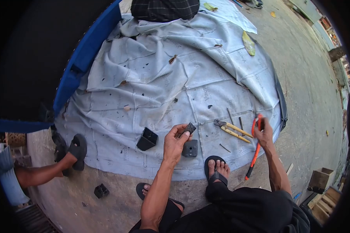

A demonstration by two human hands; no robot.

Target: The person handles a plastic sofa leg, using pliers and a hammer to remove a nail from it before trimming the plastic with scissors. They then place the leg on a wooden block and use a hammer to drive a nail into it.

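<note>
My left hand point(174, 144) is closed, pinching a small black block-like piece point(190, 128) between thumb and fingers. Just below that hand, a black square plate with holes point(189, 148) lies on the grey sheet point(120, 105). A hollow black box-shaped piece point(147, 139) rests to its left. My right hand point(264, 134), slightly blurred, has its fingers curled around a tool with orange-red handles point(256, 152). Yellow-handled cutters point(233, 130) lie to the left of the right hand, beside thin dark rods point(241, 123). A nail-like piece point(224, 147) is nearby.
Another person's leg point(46, 173) and sandal point(78, 151) are at the left. A blue frame point(76, 66) borders the sheet. Dark checked cloth point(165, 9) sits at the back. A black piece point(101, 190) lies on the concrete, and a wooden box point(321, 178) stands at the right.
</note>
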